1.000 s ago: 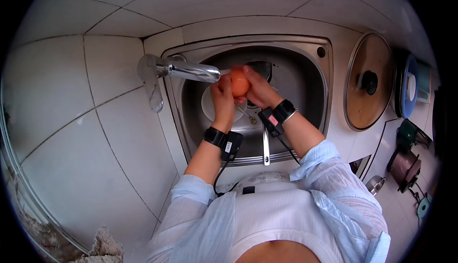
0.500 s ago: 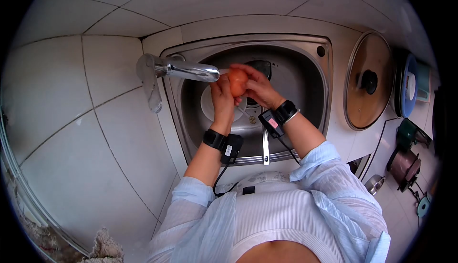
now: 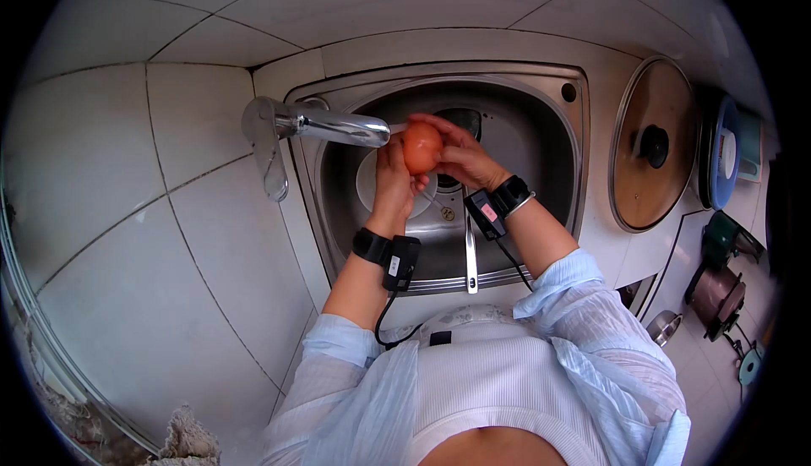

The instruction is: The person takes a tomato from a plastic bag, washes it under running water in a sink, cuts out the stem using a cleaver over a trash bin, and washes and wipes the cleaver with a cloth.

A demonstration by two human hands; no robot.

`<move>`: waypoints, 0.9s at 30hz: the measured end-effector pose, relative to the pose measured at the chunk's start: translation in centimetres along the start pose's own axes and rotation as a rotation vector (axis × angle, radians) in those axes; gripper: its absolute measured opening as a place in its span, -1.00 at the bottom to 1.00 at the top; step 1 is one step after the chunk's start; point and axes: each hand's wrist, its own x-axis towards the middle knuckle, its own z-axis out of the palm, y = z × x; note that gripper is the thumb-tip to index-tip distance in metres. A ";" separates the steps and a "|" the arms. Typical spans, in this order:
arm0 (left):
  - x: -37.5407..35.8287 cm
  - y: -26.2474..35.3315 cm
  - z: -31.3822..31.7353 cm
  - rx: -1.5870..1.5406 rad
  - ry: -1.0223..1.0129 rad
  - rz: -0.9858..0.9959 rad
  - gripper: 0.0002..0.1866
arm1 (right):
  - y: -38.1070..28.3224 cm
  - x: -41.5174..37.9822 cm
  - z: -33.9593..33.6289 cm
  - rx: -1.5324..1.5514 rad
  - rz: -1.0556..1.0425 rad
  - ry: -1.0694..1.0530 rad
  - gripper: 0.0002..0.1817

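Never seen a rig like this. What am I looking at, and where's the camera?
There's no robot: these are a person's bare hands, seen from a head-worn camera looking forward and down. The left hand and right hand hold a tomato between them, by the tap. Below, in the sink, is a partly hidden white bowl; a metal handle crosses the front edge. Black boxes are strapped to both wrists; their purpose isn't visible.

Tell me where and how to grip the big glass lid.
Best by the black knob at the middle of the glass lid, probably with the right hand, coming from the knob side: it sticks out there, facing the camera.
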 end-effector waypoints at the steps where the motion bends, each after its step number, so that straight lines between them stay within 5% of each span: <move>1: -0.2 0.0 0.2 0.001 0.000 0.000 -0.60 | 0.1 0.0 -0.1 -0.004 0.010 -0.001 -0.36; 7: -0.3 -1.9 0.2 0.284 -0.052 0.232 -0.44 | 0.8 0.3 0.0 0.077 0.014 0.140 -0.56; 9: 0.3 -2.3 0.3 0.827 0.049 1.092 -0.34 | 1.2 0.6 -0.1 0.076 0.004 0.180 -0.55; 10: 0.0 -2.2 0.3 0.826 0.050 1.092 -0.34 | 1.3 0.8 -0.1 0.075 -0.006 0.220 -0.54; 12: -0.9 -2.0 0.2 0.835 0.083 0.795 -0.32 | 0.5 0.6 0.6 0.138 0.087 0.262 -0.54; 14: -0.6 -2.0 0.1 0.882 0.130 0.799 -0.38 | 0.4 0.8 0.5 0.200 0.179 0.303 -0.54; 16: 0.5 -2.6 -0.7 0.932 0.179 0.801 -0.43 | 1.3 1.6 -0.7 -0.165 0.013 0.305 -0.51; 19: 2.2 -2.6 -1.4 0.755 0.151 0.636 -0.48 | 1.0 1.4 -0.2 -0.105 -0.094 0.139 -0.52; 21: 2.2 -1.4 -1.4 0.425 0.090 0.239 -0.41 | 0.8 1.3 0.1 -0.089 -0.092 0.116 -0.50; 23: 2.4 -0.8 -2.2 0.390 0.043 0.173 -0.43 | 0.6 1.1 0.5 -0.070 -0.089 0.093 -0.46; 25: 2.3 -0.4 -2.1 0.357 -0.004 0.107 -0.45 | 0.1 0.9 1.0 -0.371 -0.159 0.088 -0.40; 27: 2.2 -0.3 -1.3 0.264 0.103 0.013 -0.47 | 0.6 1.4 1.0 -0.490 -0.179 0.180 -0.41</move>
